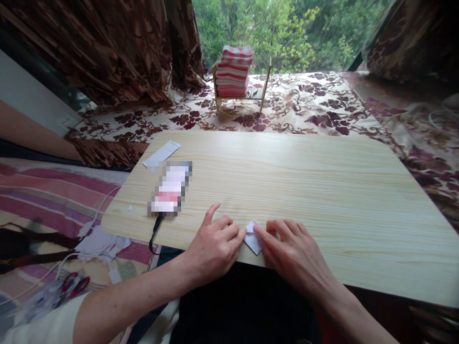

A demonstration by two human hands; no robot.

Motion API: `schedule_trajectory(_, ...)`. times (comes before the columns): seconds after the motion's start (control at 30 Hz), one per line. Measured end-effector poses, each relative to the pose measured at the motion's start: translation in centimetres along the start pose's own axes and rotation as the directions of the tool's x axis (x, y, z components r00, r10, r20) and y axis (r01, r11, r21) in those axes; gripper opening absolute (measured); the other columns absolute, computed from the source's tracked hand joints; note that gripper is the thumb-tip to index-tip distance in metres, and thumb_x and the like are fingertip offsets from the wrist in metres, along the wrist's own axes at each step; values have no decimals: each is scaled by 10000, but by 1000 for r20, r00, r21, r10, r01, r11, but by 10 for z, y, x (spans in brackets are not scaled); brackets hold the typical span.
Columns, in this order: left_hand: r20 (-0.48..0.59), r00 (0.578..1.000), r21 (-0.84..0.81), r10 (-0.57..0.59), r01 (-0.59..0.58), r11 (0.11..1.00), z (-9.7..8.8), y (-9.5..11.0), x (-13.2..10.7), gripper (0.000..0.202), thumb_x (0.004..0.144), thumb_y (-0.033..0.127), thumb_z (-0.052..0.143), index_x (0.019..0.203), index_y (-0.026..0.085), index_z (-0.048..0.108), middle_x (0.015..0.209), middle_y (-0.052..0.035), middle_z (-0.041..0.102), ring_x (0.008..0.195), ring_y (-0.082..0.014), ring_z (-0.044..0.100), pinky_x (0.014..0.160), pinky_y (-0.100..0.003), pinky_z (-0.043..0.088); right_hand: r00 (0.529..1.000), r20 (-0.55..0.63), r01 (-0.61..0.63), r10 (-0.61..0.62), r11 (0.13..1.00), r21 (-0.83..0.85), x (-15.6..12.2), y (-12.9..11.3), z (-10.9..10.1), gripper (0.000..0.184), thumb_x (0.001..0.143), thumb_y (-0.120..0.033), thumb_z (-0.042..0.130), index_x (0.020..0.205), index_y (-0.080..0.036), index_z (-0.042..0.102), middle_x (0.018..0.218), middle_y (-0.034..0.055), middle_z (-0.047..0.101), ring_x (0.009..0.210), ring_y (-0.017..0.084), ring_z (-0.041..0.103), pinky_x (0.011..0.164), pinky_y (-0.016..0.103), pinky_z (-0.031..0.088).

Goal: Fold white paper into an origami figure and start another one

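Note:
A small folded piece of white paper (253,237) lies at the near edge of a light wooden table (287,181). My left hand (215,243) rests on the table just left of it, fingers curled and its fingertips pressing the paper's left side. My right hand (292,248) lies to the right of the paper, its fingertips pinching the paper's right edge against the table. Both hands hold the paper down between them.
A blurred-out phone (170,188) with a black cable lies on the table's left, a white paper slip (161,154) beyond it. A small wooden rack with folded red-and-white cloths (234,71) stands by the window. Red-handled scissors (73,285) lie on the bedding at left.

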State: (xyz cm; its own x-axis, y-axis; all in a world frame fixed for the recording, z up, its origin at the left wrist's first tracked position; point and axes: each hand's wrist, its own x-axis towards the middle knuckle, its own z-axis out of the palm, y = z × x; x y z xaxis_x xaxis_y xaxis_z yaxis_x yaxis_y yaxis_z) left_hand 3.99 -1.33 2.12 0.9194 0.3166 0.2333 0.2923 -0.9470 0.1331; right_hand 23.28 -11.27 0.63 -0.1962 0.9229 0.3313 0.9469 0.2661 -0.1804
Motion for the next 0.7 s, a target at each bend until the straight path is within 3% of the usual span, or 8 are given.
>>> schedule_trajectory(0.4,30,1000,-23,-5,6,1000,2,2,10,265,893,218,465,1108,186,616,817,-32,641,864,-188,560,1071,-567,205,1000,30,-6,7,1000,-12,0,4,2,262,873,-197,549,1117,-196,645,905,69,626,858,215,521,744,350,366)
schedule_trajectory(0.7,23,1000,-87,-13,15,996,3,-9,3,275,862,212,507,1105,240,631,872,-30,628,947,-201,541,1065,-553,221,1000,3,-16,16,1000,2,-7,17,-6,202,889,-250,538,1041,-206,664,887,62,624,883,212,530,759,346,362)
